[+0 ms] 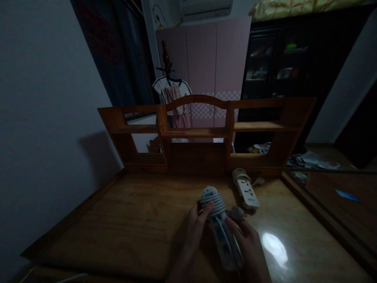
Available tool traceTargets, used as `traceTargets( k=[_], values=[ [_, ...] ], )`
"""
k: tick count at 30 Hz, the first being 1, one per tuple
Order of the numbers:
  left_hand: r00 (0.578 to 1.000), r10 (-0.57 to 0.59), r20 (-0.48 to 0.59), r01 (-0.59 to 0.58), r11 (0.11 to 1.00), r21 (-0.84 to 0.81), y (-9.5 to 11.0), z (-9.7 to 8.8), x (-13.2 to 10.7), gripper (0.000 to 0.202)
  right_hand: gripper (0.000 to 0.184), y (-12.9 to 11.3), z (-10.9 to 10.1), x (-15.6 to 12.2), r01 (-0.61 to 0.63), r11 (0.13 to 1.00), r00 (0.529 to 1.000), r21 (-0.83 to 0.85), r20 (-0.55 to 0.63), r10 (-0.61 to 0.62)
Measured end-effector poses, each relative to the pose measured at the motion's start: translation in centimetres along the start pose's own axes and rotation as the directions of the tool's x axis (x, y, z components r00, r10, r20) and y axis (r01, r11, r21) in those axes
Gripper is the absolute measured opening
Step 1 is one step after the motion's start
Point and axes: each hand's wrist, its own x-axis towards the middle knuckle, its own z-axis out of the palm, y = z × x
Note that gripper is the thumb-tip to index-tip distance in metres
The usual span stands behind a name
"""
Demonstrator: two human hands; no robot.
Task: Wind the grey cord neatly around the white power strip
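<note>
A pale power strip (224, 232), its cord (213, 201) coiled around the far end, is being held just above the wooden desk (123, 224). The left hand (196, 224) is pinching the coil, thumb pressing on top. The right hand (250, 243) is cradling the strip's near end, fingers curled beside its grey plug (237, 212). A second white power strip (246, 189) is lying just beyond; its lettering is too dim to read.

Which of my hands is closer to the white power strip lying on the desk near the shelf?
Right. The right hand is just below the white power strip, holding the lower part of the cord-wrapped strip. The left hand grips the coil, farther left.
</note>
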Motion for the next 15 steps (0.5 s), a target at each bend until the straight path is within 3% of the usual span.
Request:
traceTargets(
  k=[5,11,13,15],
  values=[
    [0.999,-0.036,-0.007,0.036,0.998,0.05,-0.4,-0.4,0.5,0.05,0.056,0.6,0.8,0.3,-0.03,0.999,0.999,0.019,-0.024,0.03],
    [0.996,-0.088,-0.017,0.089,0.974,0.206,0.0,0.2,0.1,0.062,0.093,1.1,0.6,0.7,-0.118,0.993,0.993,-0.016,0.011,0.118],
    [0.995,-0.092,-0.037,0.099,0.958,0.268,0.4,0.3,-0.1,0.067,0.091,0.8,0.4,0.7,-0.116,0.993,0.993,-0.037,0.031,0.117],
    [0.997,-0.076,0.012,0.07,0.956,0.285,0.9,0.3,-0.3,0.066,0.082,0.5,0.1,0.7,-0.107,0.994,0.994,-0.023,0.02,0.108]
  ],
)
